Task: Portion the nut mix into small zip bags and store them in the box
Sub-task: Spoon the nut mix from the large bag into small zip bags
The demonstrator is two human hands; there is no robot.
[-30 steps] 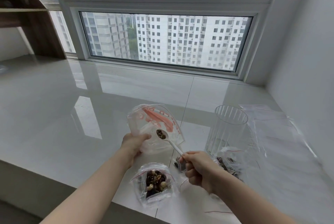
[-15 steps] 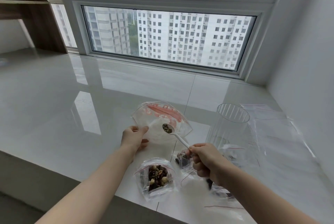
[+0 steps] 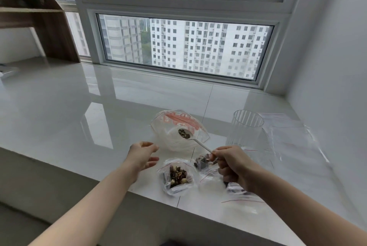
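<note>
My right hand (image 3: 232,164) grips the handle of a white spoon (image 3: 195,140) whose bowl carries a little nut mix, held over a large clear bag with red print (image 3: 174,128) lying on the white sill. My left hand (image 3: 142,155) hovers just left of that bag, fingers spread, touching nothing. A small zip bag with nut mix (image 3: 177,177) lies in front of the large bag. A second small bag with nuts (image 3: 202,163) lies beside it, partly hidden by my right hand.
A clear ribbed plastic container (image 3: 245,129) stands upright at the right. Empty zip bags (image 3: 288,142) lie flat beyond it, near the right wall. The sill's front edge (image 3: 139,194) runs just below the bags. A wooden shelf (image 3: 39,17) stands at far left.
My left hand has let go of the large bag, which now rests on the sill. The loaded spoon stays above the bag. The camera tilted up slightly.
</note>
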